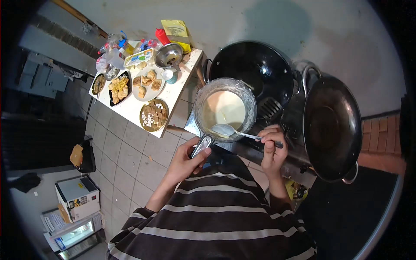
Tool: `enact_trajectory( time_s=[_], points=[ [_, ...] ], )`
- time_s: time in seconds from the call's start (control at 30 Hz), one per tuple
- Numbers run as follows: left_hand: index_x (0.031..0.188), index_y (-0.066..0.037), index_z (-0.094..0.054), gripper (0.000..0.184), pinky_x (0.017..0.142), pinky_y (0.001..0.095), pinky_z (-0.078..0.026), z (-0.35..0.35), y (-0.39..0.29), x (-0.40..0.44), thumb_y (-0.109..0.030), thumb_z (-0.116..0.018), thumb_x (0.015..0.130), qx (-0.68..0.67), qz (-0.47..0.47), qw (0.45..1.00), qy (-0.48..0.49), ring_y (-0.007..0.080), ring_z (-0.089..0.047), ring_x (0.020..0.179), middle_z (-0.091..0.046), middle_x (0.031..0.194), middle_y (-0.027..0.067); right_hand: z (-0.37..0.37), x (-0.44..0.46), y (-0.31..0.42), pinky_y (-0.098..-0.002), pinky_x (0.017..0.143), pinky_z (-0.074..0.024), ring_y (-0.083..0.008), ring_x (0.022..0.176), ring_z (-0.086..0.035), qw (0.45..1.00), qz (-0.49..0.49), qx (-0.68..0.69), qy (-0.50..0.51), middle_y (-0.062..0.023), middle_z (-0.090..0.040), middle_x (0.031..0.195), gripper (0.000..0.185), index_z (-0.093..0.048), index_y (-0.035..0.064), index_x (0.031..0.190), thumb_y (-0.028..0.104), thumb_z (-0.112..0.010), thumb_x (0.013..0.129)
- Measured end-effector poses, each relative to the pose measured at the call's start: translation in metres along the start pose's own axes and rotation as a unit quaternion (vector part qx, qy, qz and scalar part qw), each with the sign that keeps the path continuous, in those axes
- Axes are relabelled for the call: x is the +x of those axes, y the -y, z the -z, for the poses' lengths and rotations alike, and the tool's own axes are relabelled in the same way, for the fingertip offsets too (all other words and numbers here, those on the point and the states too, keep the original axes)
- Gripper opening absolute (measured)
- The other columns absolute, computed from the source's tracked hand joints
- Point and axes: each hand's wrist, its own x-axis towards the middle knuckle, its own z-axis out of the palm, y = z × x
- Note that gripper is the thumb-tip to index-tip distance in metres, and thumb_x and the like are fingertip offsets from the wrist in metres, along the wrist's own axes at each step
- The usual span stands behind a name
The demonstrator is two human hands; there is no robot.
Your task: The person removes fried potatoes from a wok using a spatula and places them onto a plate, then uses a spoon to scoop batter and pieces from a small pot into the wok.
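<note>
My left hand (189, 160) is closed round the handle of a metal saucepan (202, 100), which holds a pale, creamy liquid (225, 108). The pan is held up in front of my body, its mouth facing the camera. In my right hand (271, 149) is a spoon (247, 134), gripped by its dark handle end. The spoon's bowl lies over the near inner side of the saucepan, at the liquid's edge; whether it touches the liquid I cannot tell. Just behind the saucepan stands a large black wok (251, 60), and a slotted spatula (272, 108) lies at its near side.
A second, dark wok (333, 130) stands at the right. On the left, a white table (130, 113) carries a plate of pastries (148, 82), a black dish of food (119, 88), a bowl of brown and white pieces (154, 115) and a steel bowl (169, 55).
</note>
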Motion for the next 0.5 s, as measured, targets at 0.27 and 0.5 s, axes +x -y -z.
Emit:
enact_trajectory(
  time_s=[0.27, 0.5],
  points=[
    [0.090, -0.003, -0.052, 0.018, 0.042, 0.0223, -0.030, 0.014, -0.002, 0.007, -0.016, -0.063, 0.097, 0.019, 0.004, 0.999, 0.044, 0.0049, -0.042, 0.044, -0.050, 0.059, -0.0018, -0.017, -0.005, 0.011, -0.0283, 0.072, -0.0446, -0.0152, 0.076, -0.053, 0.990, -0.114, 0.023, -0.083, -0.0095, -0.059, 0.083, 0.022, -0.052, 0.0005, 0.090, 0.018, -0.048, 0.102],
    [0.091, -0.004, -0.056, 0.018, 0.042, 0.0226, -0.030, 0.024, -0.005, 0.004, -0.018, -0.063, 0.097, 0.034, -0.005, 0.998, 0.045, 0.0043, -0.042, 0.044, -0.050, 0.059, -0.0026, -0.030, 0.002, 0.008, -0.0193, 0.056, -0.0364, -0.0044, 0.065, -0.047, 0.966, -0.230, 0.039, -0.114, -0.0040, -0.058, 0.077, 0.023, -0.052, 0.0031, 0.093, 0.021, -0.045, 0.105]
  ],
)
